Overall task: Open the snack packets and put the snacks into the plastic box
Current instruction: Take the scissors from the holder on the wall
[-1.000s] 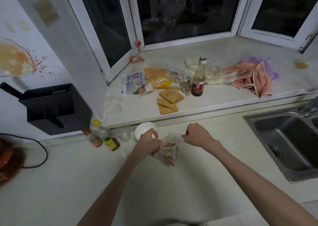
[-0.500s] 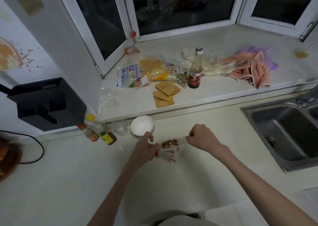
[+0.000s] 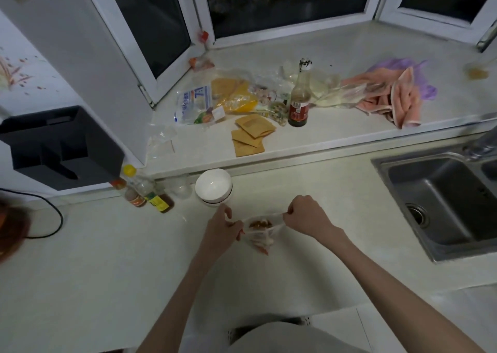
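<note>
A small clear snack packet with brown snacks inside hangs between my hands over the pale counter. My left hand pinches its left edge and my right hand pinches its right edge, so the mouth is stretched wide. More snack bags and brown paper packets lie on the window ledge. A white bowl stands just beyond my left hand. I see no plastic box that I can name for sure.
A dark sauce bottle and pink cloths sit on the ledge. Two small oil bottles stand left of the bowl. A steel sink is at the right. A black holder hangs on the left wall.
My hands have drawn apart and pulled the packet's mouth open, so the brown snacks inside now show. The view has tilted down a little.
</note>
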`<state>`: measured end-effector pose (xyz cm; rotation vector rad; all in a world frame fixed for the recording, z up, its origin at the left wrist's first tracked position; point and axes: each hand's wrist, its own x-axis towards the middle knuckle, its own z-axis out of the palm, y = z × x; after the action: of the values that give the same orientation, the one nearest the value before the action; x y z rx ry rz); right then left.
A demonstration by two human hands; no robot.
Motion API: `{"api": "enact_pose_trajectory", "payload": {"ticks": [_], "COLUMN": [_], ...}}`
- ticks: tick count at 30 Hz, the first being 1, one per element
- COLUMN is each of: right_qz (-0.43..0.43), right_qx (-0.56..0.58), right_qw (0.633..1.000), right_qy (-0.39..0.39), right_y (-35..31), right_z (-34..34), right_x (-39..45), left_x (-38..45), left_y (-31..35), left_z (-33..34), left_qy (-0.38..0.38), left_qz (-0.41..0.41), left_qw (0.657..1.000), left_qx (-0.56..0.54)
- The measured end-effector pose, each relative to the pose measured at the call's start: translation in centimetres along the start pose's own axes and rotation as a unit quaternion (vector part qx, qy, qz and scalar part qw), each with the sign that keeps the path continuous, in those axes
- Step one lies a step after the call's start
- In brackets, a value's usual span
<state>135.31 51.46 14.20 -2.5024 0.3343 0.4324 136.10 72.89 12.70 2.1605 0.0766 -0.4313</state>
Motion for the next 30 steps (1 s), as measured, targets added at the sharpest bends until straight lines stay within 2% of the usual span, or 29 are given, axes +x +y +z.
{"api": "enact_pose_trajectory", "payload": {"ticks": [3,9,16,21,26,28,30], "right_qz": [-0.02,-0.037,-0.02,-0.043,-0.068,-0.089,-0.101], "right_qx": [-0.003,-0.007,-0.037,-0.029,0.007,0.041,0.044], "right_qw": [1.0,0.999,0.995,0.993,0.991,0.989,0.985], "right_qy": [-0.01,-0.008,-0.089,-0.106,-0.117,-0.109,-0.135], "right_y": [0.2,0.5,2.2,2.0,1.8,2.0,2.5], "right_z": [-0.1,0.3,3.3,3.2,2.4,2.1,2.1], "right_x": [0.3,1.7,2.5,3.2,2.5,1.9,1.3], "left_x": [0.1,0.7,0.1,0.2,-1.3,-2.6,-4.0], "left_y": [-0.2,-0.5,-3.7,-3.7,-3.2,-4.3,-6.3], "left_z": [0.2,0.4,3.9,3.7,2.4,1.7,0.9], "left_qy": [0.006,0.031,0.01,0.042,0.042,0.038,0.046], "left_qz": [0.007,-0.013,-0.123,-0.103,-0.151,-0.184,-0.212], "left_qw": [0.999,0.999,0.992,0.994,0.987,0.979,0.97], "left_qx": [0.032,0.017,0.012,0.012,-0.047,-0.074,-0.106]}}
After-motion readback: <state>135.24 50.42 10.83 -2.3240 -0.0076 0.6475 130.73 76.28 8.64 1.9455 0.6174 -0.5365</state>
